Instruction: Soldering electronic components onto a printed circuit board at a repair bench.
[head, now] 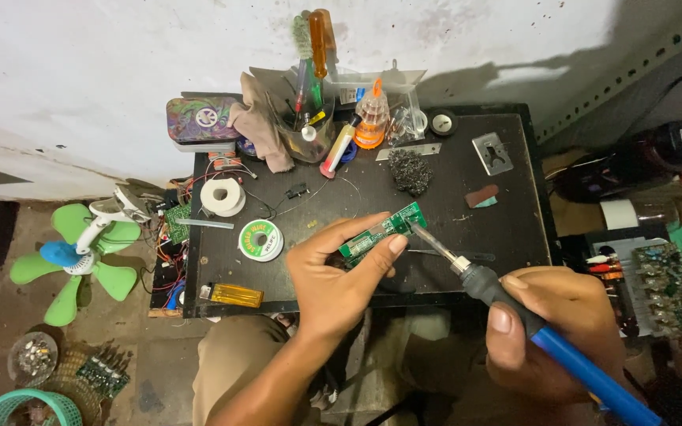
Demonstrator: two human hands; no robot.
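The left hand [339, 278] hides part of the green circuit board [384, 229]; the blue soldering iron [515, 312] handle runs off the bottom edge.

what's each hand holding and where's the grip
Left hand pinches the narrow green circuit board at its lower end; right hand grips the blue-handled soldering iron around its handle.

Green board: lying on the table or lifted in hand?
Lifted. The left hand pinches the green circuit board above the black table; the right hand puts the soldering iron tip to it.
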